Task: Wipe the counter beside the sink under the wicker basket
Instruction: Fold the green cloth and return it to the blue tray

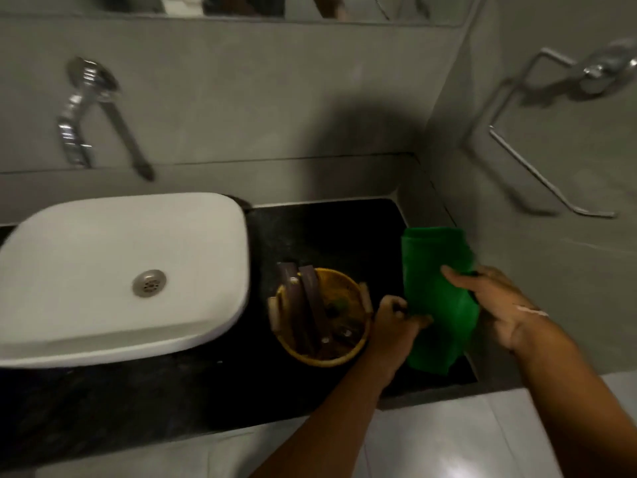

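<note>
**Clear the basket, then wipe**

Left hand [393,319] grips the wicker basket [322,317] rim beside the sink [120,270]; right hand [496,305] pinches the green cloth [434,288]. Lift the basket level, sweep the black counter [327,236] beneath

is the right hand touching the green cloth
Touching. The head view shows the right hand lying on the green cloth, thumb pressed across its front.

A green cloth [437,298] is lying on the black worktop [327,236] at four o'clock from the white sink [103,236]. Both hands, left [393,319] and right [496,301], are gripping it beside the wicker basket [322,315].
</note>
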